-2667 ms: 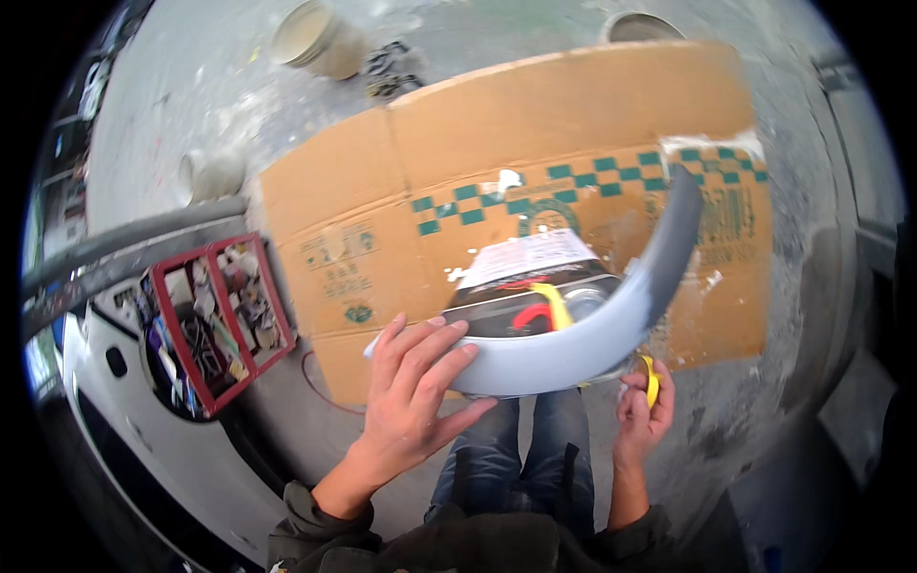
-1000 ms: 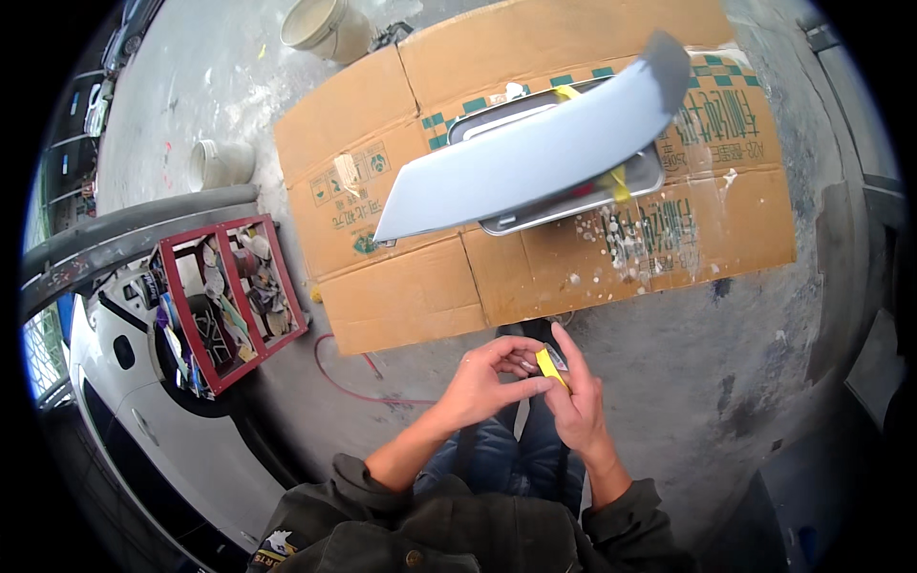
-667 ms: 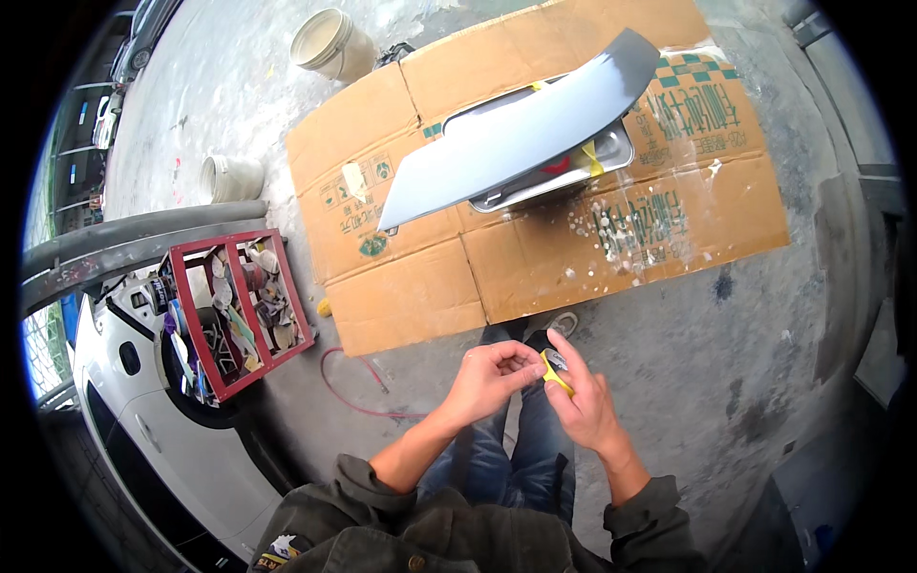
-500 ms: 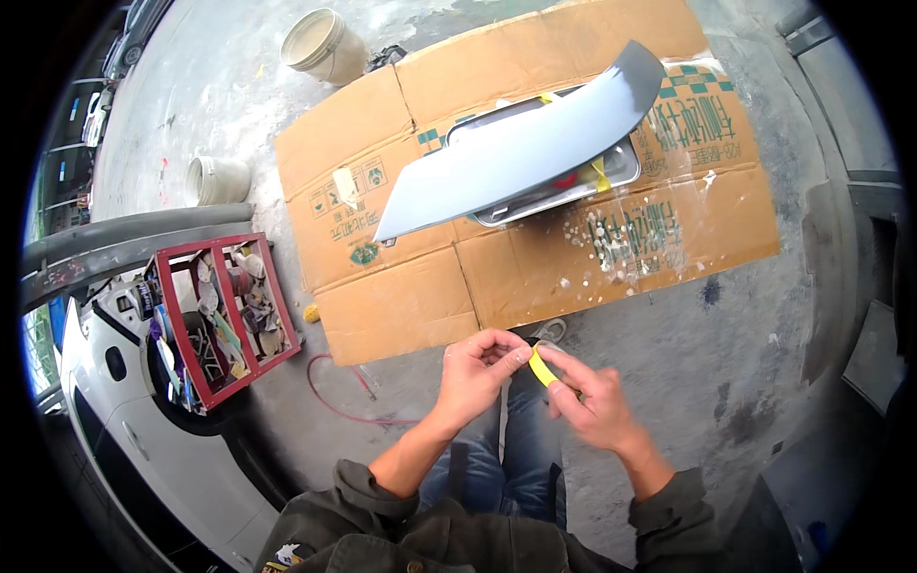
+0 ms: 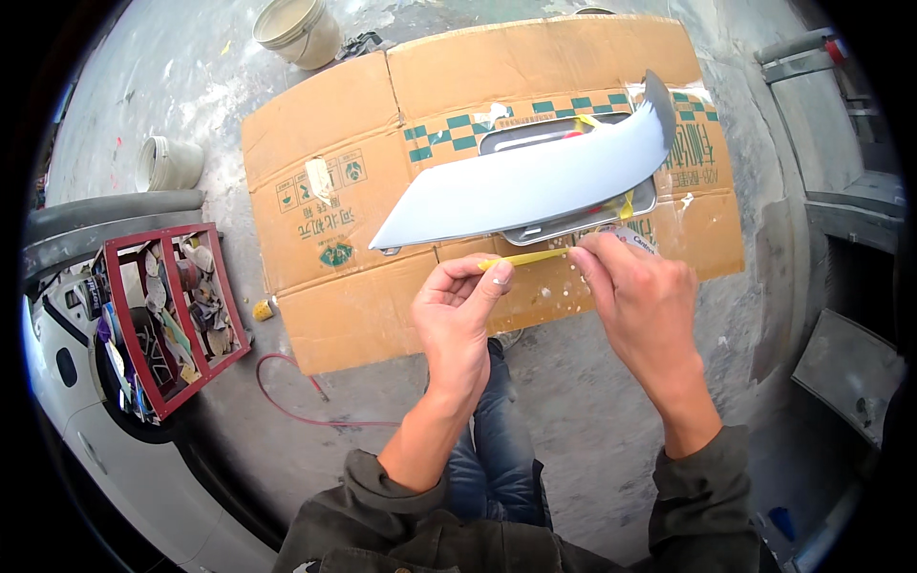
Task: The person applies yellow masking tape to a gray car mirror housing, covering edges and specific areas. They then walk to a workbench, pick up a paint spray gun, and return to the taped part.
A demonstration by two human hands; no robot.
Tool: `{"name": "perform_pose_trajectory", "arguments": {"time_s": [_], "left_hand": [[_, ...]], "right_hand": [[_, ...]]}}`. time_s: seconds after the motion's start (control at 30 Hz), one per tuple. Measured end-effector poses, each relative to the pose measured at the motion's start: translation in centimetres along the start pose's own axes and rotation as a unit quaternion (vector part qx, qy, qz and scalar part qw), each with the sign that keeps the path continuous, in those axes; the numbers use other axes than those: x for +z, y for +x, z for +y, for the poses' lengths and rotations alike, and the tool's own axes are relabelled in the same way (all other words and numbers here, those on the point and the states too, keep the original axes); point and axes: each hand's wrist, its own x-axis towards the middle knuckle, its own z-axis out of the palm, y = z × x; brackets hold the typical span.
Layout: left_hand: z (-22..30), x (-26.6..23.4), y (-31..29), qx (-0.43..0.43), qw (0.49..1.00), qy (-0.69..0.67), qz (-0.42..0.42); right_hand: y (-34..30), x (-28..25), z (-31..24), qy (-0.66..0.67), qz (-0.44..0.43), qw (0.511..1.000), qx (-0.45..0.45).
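Observation:
A narrow strip of yellow tape (image 5: 530, 258) is stretched between my hands, over the near part of the cardboard. My left hand (image 5: 457, 315) pinches its free end between thumb and fingertips. My right hand (image 5: 650, 296) is closed around the tape roll (image 5: 634, 238), whose pale printed face shows partly past the fingers. Just beyond my hands lies a long, curved, light-grey panel (image 5: 521, 186), propped on a dark-rimmed grey tray-like piece (image 5: 544, 229). Bits of yellow tape (image 5: 627, 204) show at that piece's edges.
Flattened cardboard (image 5: 344, 329) lies under the panel. Two pale buckets (image 5: 304, 38) stand on the floor at the far left. A red-framed rack (image 5: 215, 325) full of odds and ends sits by a white car (image 5: 124, 458). A red hose (image 5: 272, 406) curves across the floor.
Both hands have moved forward and apart, drawing out a length of tape between them. My view has shifted, and I stand closer to the panel.

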Motion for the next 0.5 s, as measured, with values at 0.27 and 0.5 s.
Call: {"name": "perform_pose_trajectory", "arguments": {"time_s": [0.27,0.5], "left_hand": [[-0.3,-0.5,1.4,-0.033,0.999,-0.036,-0.001],[-0.4,-0.7,1.9,-0.035,0.998,-0.049,-0.008]], "right_hand": [[1.0,0.8,-1.1,-0.015,0.001,0.999,0.030],[0.8,1.2,-1.0,-0.008,0.020,0.999,0.028]]}}
